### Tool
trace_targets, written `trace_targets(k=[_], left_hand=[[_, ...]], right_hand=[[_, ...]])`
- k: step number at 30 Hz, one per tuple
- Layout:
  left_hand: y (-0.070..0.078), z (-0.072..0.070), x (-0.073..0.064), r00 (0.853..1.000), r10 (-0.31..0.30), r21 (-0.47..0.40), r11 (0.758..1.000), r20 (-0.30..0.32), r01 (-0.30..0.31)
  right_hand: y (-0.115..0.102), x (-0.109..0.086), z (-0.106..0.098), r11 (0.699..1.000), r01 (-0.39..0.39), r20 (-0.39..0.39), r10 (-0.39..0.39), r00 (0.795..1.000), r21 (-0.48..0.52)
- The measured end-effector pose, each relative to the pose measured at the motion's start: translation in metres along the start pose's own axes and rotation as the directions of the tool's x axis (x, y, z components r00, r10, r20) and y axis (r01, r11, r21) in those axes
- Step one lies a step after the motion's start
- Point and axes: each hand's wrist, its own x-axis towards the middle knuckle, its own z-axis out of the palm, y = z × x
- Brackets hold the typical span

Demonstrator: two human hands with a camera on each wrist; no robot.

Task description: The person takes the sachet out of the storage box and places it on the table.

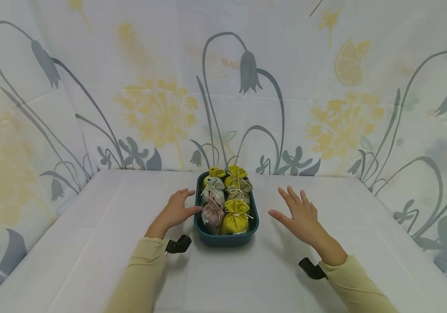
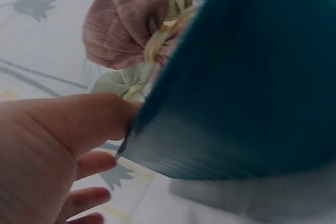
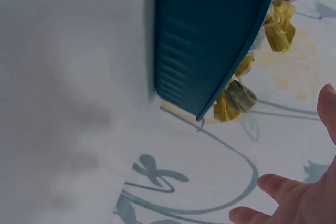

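A dark blue plastic basin (image 1: 225, 241) stands on the white surface, filled with several small drawstring pouches. At its near end lie a dusty pink pouch (image 1: 212, 218) and a yellow pouch (image 1: 235, 221). Behind them are a pale grey pouch (image 1: 213, 189), an olive-beige pouch (image 1: 241, 191) and more yellow ones (image 1: 236, 174). My left hand (image 1: 175, 211) is at the basin's left side, its thumb (image 2: 113, 116) against the rim and the other fingers loosely extended. To the right, my right hand (image 1: 301, 219) hovers apart from the basin with fingers spread, holding nothing.
A white cloth (image 1: 102, 243) covers the table. Fabric printed with grey bellflowers and yellow blossoms (image 1: 161, 111) hangs behind and along both sides. Small black devices (image 1: 311, 268) are strapped at both wrists.
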Motion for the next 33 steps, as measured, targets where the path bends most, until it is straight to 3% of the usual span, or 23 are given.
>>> trace_targets(k=[8, 17, 21, 28, 33], left_hand=[[0.002, 0.004, 0.003, 0.996, -0.086, -0.193, 0.977, 0.028, 0.09], [0.001, 0.006, 0.003, 0.98, -0.195, -0.433, 0.881, 0.039, 0.192], [0.002, 0.007, 0.003, 0.978, -0.203, -0.467, 0.862, 0.042, 0.199], [0.0, 0.009, 0.005, 0.975, -0.22, -0.479, 0.852, 0.04, 0.211], [0.0, 0.009, 0.004, 0.969, -0.242, -0.501, 0.833, 0.056, 0.237]], right_hand=[[-0.008, 0.007, 0.005, 0.999, 0.011, 0.015, -0.012, 1.0, 0.037], [-0.015, 0.013, 0.007, 0.989, 0.035, 0.054, -0.043, 0.998, 0.145], [-0.015, 0.016, 0.008, 0.977, 0.074, 0.075, -0.091, 0.993, 0.202], [-0.02, 0.024, 0.01, 0.96, 0.12, 0.106, -0.151, 0.983, 0.254], [-0.027, 0.027, 0.008, 0.96, 0.095, 0.157, -0.14, 0.978, 0.264]])
